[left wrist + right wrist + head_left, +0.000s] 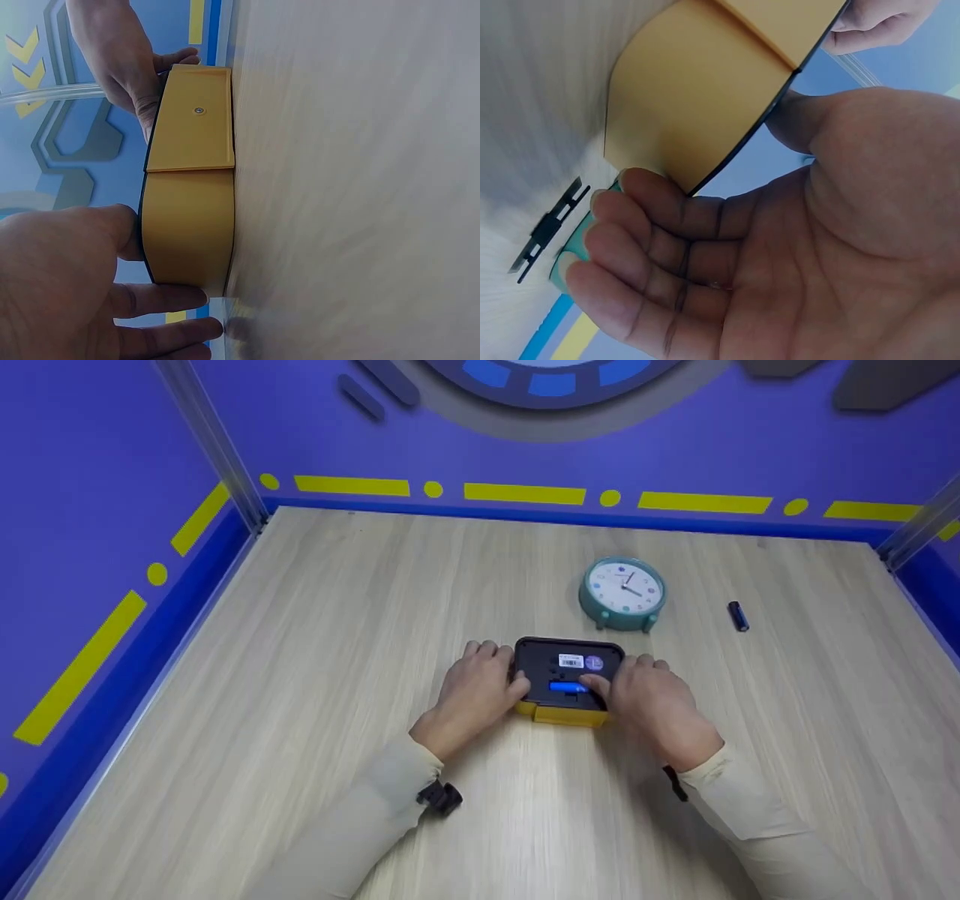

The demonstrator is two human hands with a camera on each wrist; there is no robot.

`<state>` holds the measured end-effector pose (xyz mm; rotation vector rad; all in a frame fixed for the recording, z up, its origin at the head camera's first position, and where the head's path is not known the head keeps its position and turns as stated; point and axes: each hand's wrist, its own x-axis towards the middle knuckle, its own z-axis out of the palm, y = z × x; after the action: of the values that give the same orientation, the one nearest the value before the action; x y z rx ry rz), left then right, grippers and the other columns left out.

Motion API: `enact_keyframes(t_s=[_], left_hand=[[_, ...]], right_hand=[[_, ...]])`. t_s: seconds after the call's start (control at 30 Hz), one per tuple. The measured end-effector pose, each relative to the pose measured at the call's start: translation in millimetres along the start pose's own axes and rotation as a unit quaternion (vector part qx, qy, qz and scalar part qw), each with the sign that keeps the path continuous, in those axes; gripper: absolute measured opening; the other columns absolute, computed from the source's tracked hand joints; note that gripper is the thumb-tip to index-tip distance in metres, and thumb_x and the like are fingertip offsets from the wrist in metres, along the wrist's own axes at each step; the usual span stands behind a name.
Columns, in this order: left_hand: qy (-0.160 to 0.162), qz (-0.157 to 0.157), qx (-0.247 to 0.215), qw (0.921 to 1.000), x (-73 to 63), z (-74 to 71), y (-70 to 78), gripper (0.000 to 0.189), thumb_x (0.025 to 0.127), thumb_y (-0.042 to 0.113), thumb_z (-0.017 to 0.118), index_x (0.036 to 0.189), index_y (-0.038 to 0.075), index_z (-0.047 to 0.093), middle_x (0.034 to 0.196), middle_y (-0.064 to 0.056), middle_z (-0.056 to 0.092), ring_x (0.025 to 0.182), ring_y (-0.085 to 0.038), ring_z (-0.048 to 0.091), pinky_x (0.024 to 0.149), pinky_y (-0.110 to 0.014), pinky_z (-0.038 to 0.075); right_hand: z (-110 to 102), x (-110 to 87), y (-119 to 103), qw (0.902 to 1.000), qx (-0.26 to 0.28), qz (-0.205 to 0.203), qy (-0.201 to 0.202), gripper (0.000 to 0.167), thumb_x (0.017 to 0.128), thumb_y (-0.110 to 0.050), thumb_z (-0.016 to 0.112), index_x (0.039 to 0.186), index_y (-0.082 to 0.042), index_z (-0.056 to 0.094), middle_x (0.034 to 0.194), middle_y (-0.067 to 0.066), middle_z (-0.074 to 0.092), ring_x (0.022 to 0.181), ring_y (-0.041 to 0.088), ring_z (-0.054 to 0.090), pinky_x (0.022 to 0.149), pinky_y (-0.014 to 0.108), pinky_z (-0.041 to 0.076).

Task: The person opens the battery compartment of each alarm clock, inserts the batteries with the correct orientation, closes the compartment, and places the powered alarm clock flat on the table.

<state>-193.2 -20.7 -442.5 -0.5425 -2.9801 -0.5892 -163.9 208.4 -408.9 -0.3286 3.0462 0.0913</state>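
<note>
A yellow clock (570,716) with a black back lies face down on the table, its front hidden. A blue battery (568,687) sits in the slot in that back, below a white label and a round purple sticker. My left hand (480,682) grips the clock's left side, thumb on the back's edge and fingers along the side. At the opposite side, my right hand (651,694) holds the case with curled fingers while its thumb presses on the battery's right end. In the right wrist view, a thin black slotted piece (549,229) is beyond the fingers.
A round teal clock (624,592) lies face up behind the yellow one. Farther right is a dark battery (738,616) on the wooden table (337,607). Blue panels with yellow marks (525,493) border the table at the back and sides.
</note>
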Motion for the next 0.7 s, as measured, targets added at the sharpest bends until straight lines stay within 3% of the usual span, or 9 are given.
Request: enact_keyframes(t_s=[0.23,0.5,0.7], left_hand=[[0.001,0.0,-0.004,1.0,0.4,-0.8,0.5,0.04,0.101,0.03,0.059,0.122,-0.002,0.07,0.113,-0.014,0.067,0.104,-0.031,0.056,0.09,-0.044,0.051],[0.007,0.006,-0.006,0.9999,0.4,0.5,-0.7,0.039,0.101,0.031,0.06,0.12,-0.001,0.07,0.11,-0.014,0.067,0.101,-0.031,0.055,0.088,-0.043,0.05],[0.0,0.003,-0.003,1.0,-0.1,-0.7,-0.5,0.041,0.102,0.032,0.059,0.122,-0.001,0.07,0.112,-0.014,0.067,0.103,-0.031,0.056,0.09,-0.043,0.05]], right_hand=[[-1.2,0.5,-1.7,0.9998,0.0,0.016,-0.011,0.072,0.112,-0.049,0.049,0.108,0.023,0.057,0.081,0.024,0.051,0.075,0.034,0.056,0.079,0.05,0.06],[5.9,-1.5,-1.1,0.9994,-0.015,0.003,0.03,0.072,0.11,-0.049,0.052,0.104,0.023,0.057,0.078,0.023,0.05,0.072,0.034,0.057,0.075,0.05,0.06],[5.3,-0.7,-1.3,0.9998,-0.003,0.007,0.019,0.072,0.111,-0.049,0.052,0.105,0.022,0.057,0.081,0.023,0.051,0.074,0.034,0.057,0.076,0.051,0.059]])
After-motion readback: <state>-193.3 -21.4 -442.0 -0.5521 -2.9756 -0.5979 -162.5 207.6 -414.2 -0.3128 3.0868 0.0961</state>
